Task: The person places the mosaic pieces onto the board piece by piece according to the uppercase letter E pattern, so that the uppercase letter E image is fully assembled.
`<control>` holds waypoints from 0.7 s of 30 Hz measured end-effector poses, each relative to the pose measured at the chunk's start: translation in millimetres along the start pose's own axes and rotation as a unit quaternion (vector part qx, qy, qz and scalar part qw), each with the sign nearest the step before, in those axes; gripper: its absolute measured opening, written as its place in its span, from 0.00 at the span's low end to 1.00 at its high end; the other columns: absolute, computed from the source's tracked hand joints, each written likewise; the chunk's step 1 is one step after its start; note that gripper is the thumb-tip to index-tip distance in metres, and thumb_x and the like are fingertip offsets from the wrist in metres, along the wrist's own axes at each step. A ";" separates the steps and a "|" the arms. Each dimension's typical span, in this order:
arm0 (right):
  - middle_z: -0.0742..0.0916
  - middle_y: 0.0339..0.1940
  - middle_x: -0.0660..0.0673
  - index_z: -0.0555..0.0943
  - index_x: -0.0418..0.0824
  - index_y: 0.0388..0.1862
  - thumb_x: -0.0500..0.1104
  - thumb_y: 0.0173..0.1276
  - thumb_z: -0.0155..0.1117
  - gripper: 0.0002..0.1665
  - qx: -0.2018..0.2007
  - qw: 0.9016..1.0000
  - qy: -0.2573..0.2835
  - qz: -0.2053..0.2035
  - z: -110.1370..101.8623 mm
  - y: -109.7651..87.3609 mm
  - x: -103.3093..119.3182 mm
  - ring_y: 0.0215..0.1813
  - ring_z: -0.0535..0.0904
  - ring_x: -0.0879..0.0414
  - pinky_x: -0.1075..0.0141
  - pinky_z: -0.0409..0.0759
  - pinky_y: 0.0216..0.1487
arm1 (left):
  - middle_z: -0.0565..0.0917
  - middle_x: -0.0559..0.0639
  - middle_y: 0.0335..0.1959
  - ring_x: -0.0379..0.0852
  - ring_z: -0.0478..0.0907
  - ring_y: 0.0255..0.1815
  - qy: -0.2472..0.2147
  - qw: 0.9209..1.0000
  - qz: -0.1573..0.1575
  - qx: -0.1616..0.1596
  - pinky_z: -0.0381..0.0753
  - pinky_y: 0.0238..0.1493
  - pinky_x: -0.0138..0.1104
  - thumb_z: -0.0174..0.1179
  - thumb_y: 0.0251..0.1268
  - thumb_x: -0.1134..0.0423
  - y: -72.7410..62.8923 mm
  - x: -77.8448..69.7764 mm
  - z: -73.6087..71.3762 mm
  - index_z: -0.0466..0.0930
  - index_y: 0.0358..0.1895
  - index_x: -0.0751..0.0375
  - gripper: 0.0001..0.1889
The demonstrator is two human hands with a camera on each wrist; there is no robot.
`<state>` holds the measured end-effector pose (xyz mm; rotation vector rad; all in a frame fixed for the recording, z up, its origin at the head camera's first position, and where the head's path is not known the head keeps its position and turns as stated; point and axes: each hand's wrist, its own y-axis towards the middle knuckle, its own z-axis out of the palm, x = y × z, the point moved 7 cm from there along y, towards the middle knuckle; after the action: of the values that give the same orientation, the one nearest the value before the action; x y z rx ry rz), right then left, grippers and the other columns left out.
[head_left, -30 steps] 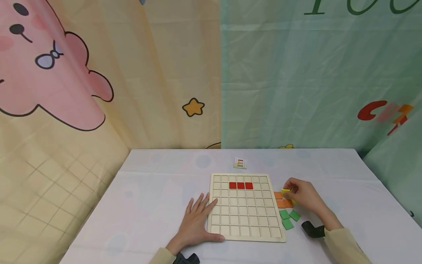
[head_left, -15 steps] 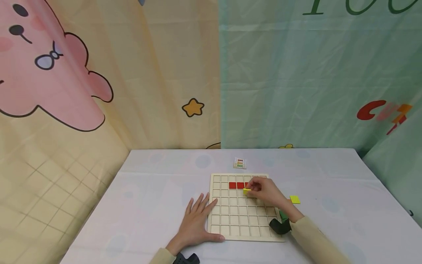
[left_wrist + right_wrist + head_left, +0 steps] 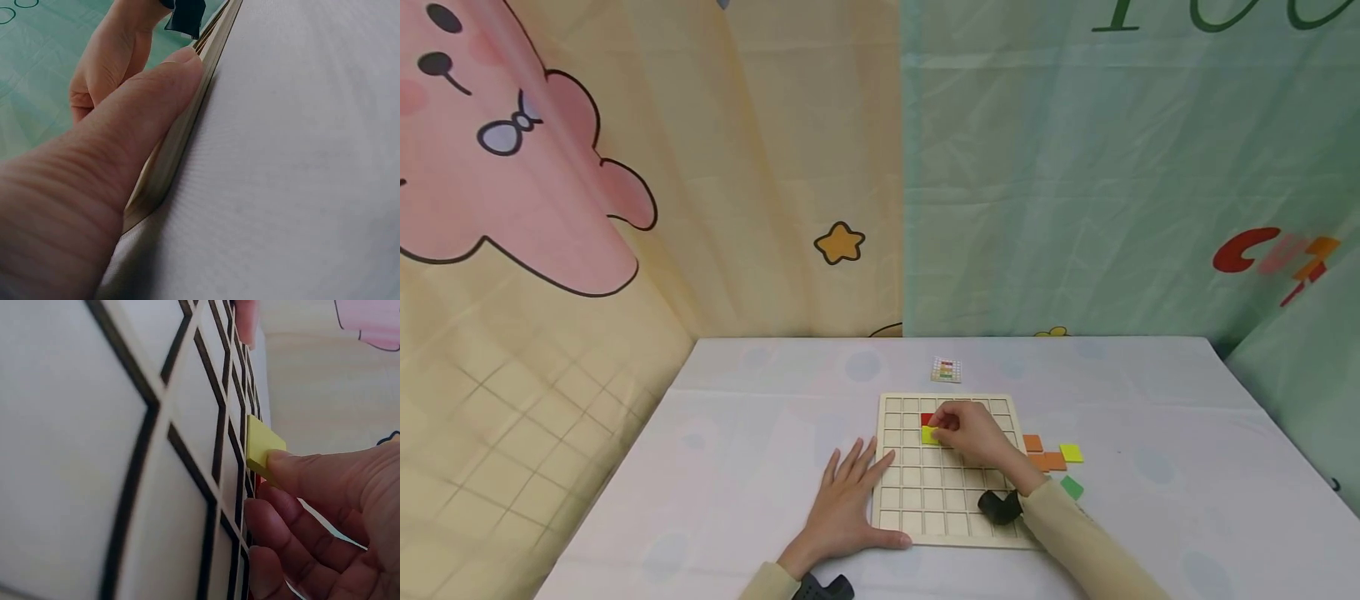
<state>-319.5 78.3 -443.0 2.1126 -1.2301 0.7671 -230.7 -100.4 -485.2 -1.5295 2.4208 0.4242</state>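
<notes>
A pale wooden grid board point(image 3: 925, 500) lies on the table. My right hand point(image 3: 973, 433) pinches a yellow square tile point(image 3: 264, 447) between thumb and fingers, right at a cell just below the red tiles. One red tile point(image 3: 927, 419) shows past the fingertips; the hand covers the rest of that row. My left hand point(image 3: 846, 504) lies spread at the board's lower left corner, fingers on its left edge. In the left wrist view, the left thumb point(image 3: 156, 87) rests along the board's near edge.
Right of the board lie orange tiles point(image 3: 1055, 461), a yellow tile point(image 3: 1071, 453) and a green tile point(image 3: 1072, 487), partly behind the right forearm. Behind the board is a small card point(image 3: 947, 370) with a coloured grid pattern. Curtains hang past the table's far edge.
My right hand has picked up a yellow tile from beside the board and carried it left to a cell beneath the red row. The left hand has stayed put.
</notes>
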 end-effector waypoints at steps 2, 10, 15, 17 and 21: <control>0.79 0.25 0.56 0.82 0.43 0.29 0.34 0.60 0.69 0.05 -0.001 1.000 -0.018 0.008 1.2 0.4 -0.8 0.27 0.72 0.60 0.67 0.75 0.31 | 0.48 0.52 0.76 0.52 0.37 0.76 0.000 1.000 0.001 -0.002 0.32 0.70 0.52 0.53 0.36 0.17 -0.4 0.1 -0.6 0.56 0.74 0.49 0.60; 0.79 0.27 0.56 0.85 0.43 0.28 0.34 0.57 0.71 0.05 0.002 0.998 -0.059 0.005 3.5 -2.4 2.2 0.28 0.71 0.60 0.65 0.74 0.32 | 0.48 0.52 0.76 0.52 0.37 0.76 -0.005 1.000 -0.001 0.002 0.31 0.70 0.51 0.54 0.36 0.18 -1.0 -0.3 -1.7 0.56 0.74 0.49 0.59; 0.79 0.28 0.56 0.86 0.42 0.33 0.36 0.58 0.71 0.04 0.019 0.998 -0.063 0.003 4.0 -6.6 3.2 0.27 0.70 0.60 0.67 0.73 0.30 | 0.48 0.52 0.76 0.51 0.37 0.76 -0.009 1.000 -0.001 0.000 0.31 0.70 0.51 0.54 0.36 0.18 -1.2 0.8 -2.0 0.57 0.74 0.49 0.59; 0.79 0.29 0.56 0.86 0.42 0.35 0.37 0.59 0.71 0.05 0.027 0.998 -0.063 -0.012 1.7 -11.1 4.4 0.27 0.70 0.61 0.68 0.73 0.29 | 0.48 0.52 0.76 0.51 0.37 0.76 -0.008 1.000 0.001 -0.001 0.31 0.70 0.51 0.54 0.36 0.18 -1.2 0.8 -1.6 0.56 0.74 0.49 0.59; 0.79 0.30 0.55 0.85 0.41 0.36 0.37 0.60 0.70 0.05 0.027 0.996 -0.059 -0.059 -11.0 -24.4 5.9 0.30 0.72 0.62 0.68 0.75 0.30 | 0.48 0.52 0.76 0.52 0.37 0.76 -0.004 1.000 0.002 -0.002 0.31 0.70 0.51 0.53 0.36 0.18 -1.1 0.4 -0.3 0.56 0.74 0.49 0.60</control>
<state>-297.4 92.9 -435.9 2.2794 -1.1447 0.6384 -229.9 -101.3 -485.2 -1.5211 2.4199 0.4359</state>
